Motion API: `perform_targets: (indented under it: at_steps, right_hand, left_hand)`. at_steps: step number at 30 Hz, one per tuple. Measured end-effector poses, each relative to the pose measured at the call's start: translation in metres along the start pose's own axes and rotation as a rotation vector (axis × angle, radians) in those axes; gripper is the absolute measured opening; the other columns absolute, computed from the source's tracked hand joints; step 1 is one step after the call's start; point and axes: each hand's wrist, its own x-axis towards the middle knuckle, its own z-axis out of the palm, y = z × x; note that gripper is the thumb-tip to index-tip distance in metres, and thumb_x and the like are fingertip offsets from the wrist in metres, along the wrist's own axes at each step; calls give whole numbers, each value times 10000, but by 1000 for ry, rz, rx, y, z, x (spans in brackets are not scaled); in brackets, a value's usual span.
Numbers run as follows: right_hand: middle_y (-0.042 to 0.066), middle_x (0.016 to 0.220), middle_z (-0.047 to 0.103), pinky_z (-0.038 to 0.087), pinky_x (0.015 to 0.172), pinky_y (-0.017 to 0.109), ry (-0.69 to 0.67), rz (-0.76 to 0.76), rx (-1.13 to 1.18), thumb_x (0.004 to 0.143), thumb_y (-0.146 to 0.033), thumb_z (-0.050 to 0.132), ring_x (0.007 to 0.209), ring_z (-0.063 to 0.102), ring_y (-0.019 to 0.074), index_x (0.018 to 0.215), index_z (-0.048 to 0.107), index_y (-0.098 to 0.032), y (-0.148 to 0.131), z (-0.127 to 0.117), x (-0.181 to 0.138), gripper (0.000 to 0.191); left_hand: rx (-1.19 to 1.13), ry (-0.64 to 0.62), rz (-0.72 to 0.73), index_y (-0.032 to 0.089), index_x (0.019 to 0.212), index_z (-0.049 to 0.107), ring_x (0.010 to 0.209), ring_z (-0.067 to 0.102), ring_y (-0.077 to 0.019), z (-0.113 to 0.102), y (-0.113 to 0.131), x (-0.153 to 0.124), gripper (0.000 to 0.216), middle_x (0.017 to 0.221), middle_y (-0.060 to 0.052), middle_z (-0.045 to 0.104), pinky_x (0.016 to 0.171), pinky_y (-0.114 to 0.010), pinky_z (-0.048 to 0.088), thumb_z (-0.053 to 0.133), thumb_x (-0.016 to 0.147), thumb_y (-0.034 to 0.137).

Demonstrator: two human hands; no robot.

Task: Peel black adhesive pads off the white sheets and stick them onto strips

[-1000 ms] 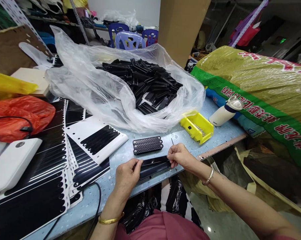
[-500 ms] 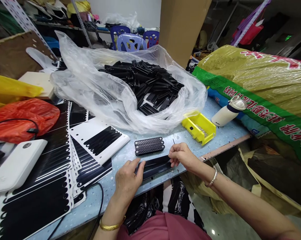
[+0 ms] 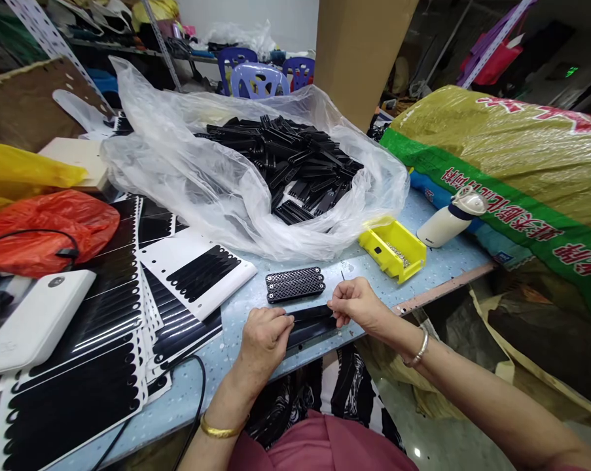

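Observation:
A thin black strip [image 3: 309,314] stretches between my two hands, just above the front edge of the table. My left hand [image 3: 264,337] pinches its left end between thumb and fingers. At the other end, my right hand [image 3: 358,303] grips the strip with thumb and forefinger, the remaining fingers curled. Under the strip lies a dark flat piece [image 3: 305,333], partly covered by it. Just beyond my hands sits a small block of black mesh-patterned pieces [image 3: 295,286], set side by side with round metal dots at the ends.
A clear plastic bag [image 3: 211,196] spreads behind, heaped with black pieces [image 3: 295,157]. Sheets of black strips [image 3: 74,399] and a white power bank [image 3: 35,327] lie left. To the right stand a yellow bin [image 3: 381,260] of tiny metal parts and a white bottle [image 3: 442,227].
My left hand has shifted slightly right, and its thumb and fingers have closed together on the strip's end. My right hand stays almost in place, still pinching the strip.

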Motion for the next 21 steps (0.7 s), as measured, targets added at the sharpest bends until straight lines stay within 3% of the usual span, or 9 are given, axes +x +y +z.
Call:
perform_targets:
  at_steps: [4, 16, 21]
  right_hand:
    - [-31, 425, 581, 402, 326, 177, -54, -7, 47, 585, -265, 706, 327, 556, 109, 546, 536, -166, -1, 0, -3, 201]
    - [-39, 398, 556, 403, 311, 178, 30, 34, -13, 599, -160, 684, 306, 529, 104, 522, 505, -168, 17, -3, 7, 194]
    - [-53, 389, 531, 337, 300, 162, 74, 13, -135, 620, -94, 626, 291, 491, 85, 514, 501, -171, 16, -2, 8, 181]
  left_hand:
    - [-24, 1, -13, 200, 720, 720, 695, 654, -172, -1, 1, 1, 208, 777, -46, 740, 683, -311, 463, 579, 871, 177]
    - [-55, 18, -16, 207, 752, 734, 712, 668, -176, 0, -2, 0, 176, 796, -49, 745, 685, -309, 487, 599, 864, 192]
    - [-73, 29, -13, 206, 762, 730, 712, 668, -177, 0, -2, -1, 161, 794, -46, 744, 685, -315, 492, 605, 862, 184]
